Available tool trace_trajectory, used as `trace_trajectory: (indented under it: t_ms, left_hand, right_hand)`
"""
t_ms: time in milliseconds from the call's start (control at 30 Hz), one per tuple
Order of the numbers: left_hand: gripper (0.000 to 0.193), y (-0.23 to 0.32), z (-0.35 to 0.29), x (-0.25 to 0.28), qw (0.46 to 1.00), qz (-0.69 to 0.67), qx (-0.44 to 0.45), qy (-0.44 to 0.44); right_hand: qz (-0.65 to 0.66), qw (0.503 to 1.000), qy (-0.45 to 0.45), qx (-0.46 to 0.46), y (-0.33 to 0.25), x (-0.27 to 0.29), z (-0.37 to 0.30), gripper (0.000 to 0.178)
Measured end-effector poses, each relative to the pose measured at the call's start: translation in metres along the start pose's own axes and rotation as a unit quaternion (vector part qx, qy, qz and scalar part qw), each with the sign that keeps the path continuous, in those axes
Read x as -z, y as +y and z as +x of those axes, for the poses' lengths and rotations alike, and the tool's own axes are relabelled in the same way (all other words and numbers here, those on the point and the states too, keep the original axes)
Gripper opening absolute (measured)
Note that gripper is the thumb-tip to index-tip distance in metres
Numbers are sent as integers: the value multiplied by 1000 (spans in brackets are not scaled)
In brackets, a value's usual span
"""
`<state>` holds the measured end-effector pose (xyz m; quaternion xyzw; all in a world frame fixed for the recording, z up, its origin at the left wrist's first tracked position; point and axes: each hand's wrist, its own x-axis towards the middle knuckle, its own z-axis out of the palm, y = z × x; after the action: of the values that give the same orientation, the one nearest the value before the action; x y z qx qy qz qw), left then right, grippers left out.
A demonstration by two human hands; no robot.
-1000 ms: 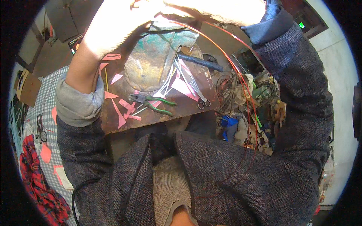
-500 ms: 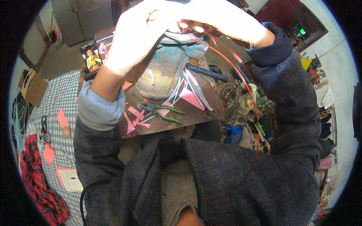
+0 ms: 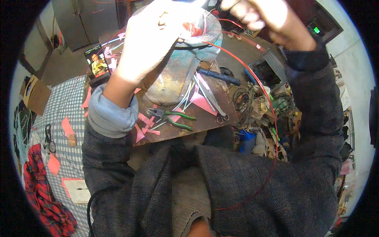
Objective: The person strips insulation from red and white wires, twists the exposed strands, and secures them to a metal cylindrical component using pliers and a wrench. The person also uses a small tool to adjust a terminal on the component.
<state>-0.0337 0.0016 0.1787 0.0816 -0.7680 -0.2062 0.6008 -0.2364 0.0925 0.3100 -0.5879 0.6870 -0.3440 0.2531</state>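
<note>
A: "How are the hands?"
B: "The left hand (image 3: pixel 156 33) curls at the rim of the motor housing (image 3: pixel 167 81); glare hides any grip. The right hand (image 3: pixel 258 15), blurred, has bent fingers right of the housing; whether it holds anything, one cannot tell."
A: "What could go wrong?"
B: "The red wire (image 3: pixel 275 120) loops right of the housing; a snag on the jacket (image 3: pixel 237 170) could kink it."
A: "And the coil (image 3: pixel 192 29)?"
B: "Inside the housing's rim: bright red, bunched, partly hidden by the left hand."

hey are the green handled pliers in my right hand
No, the green-handled pliers lie on the table, apart from your right hand.
</note>
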Motion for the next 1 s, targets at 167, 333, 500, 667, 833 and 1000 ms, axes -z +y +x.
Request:
trace_trajectory:
  t_ms: [167, 333, 500, 667, 833, 1000]
  left_hand:
    - [24, -6, -2, -1, 997, 78, -3, -1]
    - [24, -4, 0, 0, 999, 41, -12, -11]
    - [22, -3, -5, 1, 997, 79, -8, -5]
    - [24, -13, -6, -6, 999, 46, 16, 15]
    - [24, -9, -4, -2, 997, 72, -14, -1]
    - [22, -5, -5, 1, 998, 65, 9, -9]
  right_hand:
    - [-122, 907, -164, 369, 53, -37, 46, 38]
    - [-96, 882, -56, 459, 61, -50, 41, 31]
    - [262, 937, -65, 224, 8, -14, 5, 42]
    - [174, 960, -216, 46, 20, -37, 13, 51]
    - [148, 945, -205, 207, 49, -62, 28, 35]
    - [188, 954, -143, 186, 24, -9, 24, 36]
